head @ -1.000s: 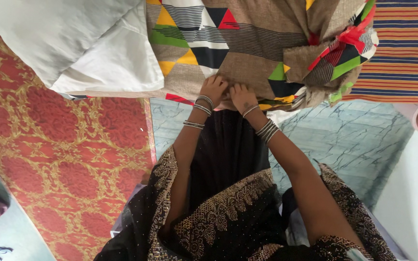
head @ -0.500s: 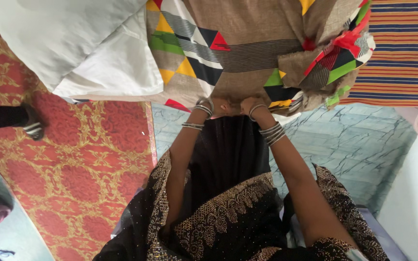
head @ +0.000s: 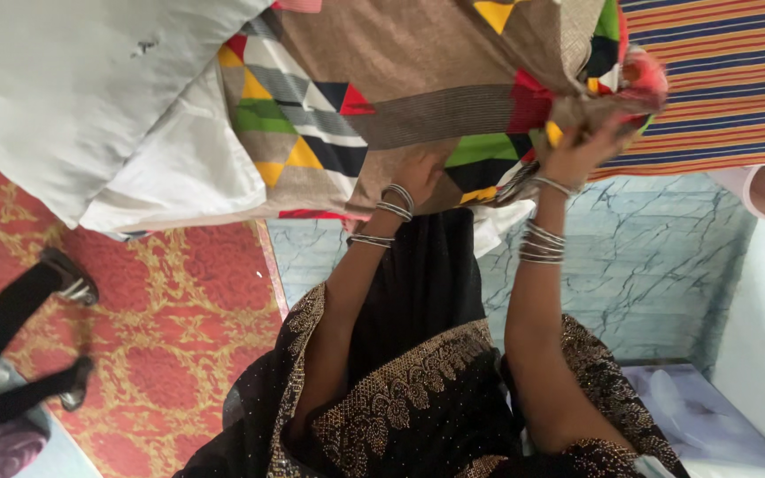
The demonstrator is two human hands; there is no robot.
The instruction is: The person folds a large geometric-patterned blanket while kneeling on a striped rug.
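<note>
Cloth [head: 418, 115] now lifted at two o'clock by my right hand [head: 582, 150], fingers pinching its bunched edge; left hand [head: 413, 181] still grips the hem.

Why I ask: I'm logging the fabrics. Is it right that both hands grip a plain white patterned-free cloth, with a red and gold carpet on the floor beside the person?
Not quite. In the head view, the left hand and right hand grip a brown cloth with coloured triangles, not a plain white one. The white bedding lies beside it, untouched. The red and gold carpet is indeed on the floor.
</note>
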